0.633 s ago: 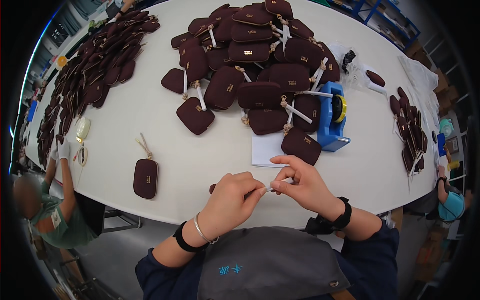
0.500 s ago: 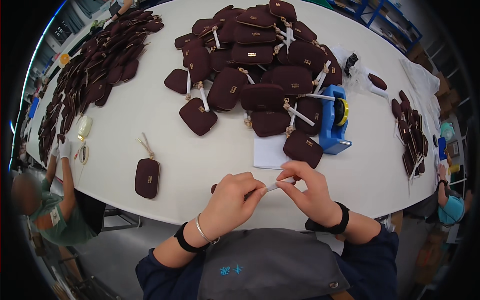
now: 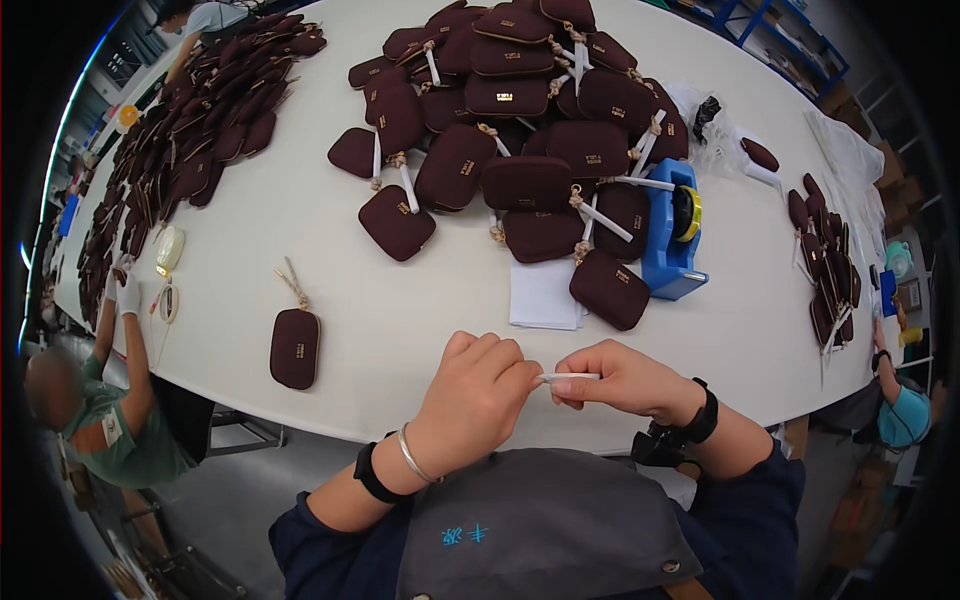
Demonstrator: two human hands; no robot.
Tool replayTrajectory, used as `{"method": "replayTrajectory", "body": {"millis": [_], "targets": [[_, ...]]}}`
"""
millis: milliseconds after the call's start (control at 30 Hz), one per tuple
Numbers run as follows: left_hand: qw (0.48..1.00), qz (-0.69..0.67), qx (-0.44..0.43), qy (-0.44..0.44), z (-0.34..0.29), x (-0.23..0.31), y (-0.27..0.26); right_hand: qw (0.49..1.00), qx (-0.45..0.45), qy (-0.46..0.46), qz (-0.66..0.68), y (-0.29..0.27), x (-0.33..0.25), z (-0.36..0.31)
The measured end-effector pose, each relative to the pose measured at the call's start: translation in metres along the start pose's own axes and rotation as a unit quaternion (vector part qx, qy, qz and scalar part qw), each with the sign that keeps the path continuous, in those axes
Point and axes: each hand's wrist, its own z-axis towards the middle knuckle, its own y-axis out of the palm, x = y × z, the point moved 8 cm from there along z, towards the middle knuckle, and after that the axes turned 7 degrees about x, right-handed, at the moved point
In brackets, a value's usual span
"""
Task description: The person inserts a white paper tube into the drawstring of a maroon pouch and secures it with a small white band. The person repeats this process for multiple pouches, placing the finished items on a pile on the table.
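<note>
A narrow white paper strip (image 3: pixel 582 377), seemingly rolled, spans the gap between my hands above the table's near edge. My left hand (image 3: pixel 478 388) is closed, its thumb and fingertips pinching the strip's left end; whatever else lies under its curled fingers is hidden. From the other side my right hand (image 3: pixel 625 380) pinches the strip between thumb and fingers. To the left lies a single dark maroon zip pouch (image 3: pixel 295 348) with a loose beige knotted cord (image 3: pixel 292 284). Beyond my hands is a large heap of such pouches (image 3: pixel 530 185), several with white-wrapped cord ends.
A blue tape dispenser (image 3: pixel 662 250) with yellow-cored tape stands right of the heap, near white paper sheets (image 3: pixel 543 298). Another pouch pile (image 3: pixel 190 150) covers the far left, a smaller one (image 3: pixel 828 265) the right. Clear plastic (image 3: pixel 720 140) lies behind the dispenser. Co-workers sit left and right.
My right hand has turned and lowered its fingers, now lying sideways along the strip. A maroon bit that showed beside my left hand is out of sight. A person leans in at the far left.
</note>
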Motion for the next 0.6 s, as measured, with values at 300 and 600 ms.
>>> {"method": "replayTrajectory", "body": {"millis": [300, 600], "targets": [[0.993, -0.085, -0.009, -0.083, 0.003, -0.013, -0.001, 0.686, 0.324, -0.448, -0.474, 0.005, -0.078, -0.04], [0.995, -0.074, 0.006, -0.074, -0.002, -0.013, -0.007, 0.895, 0.26, -0.327, -0.159, -0.018, -0.055, -0.027]]}}
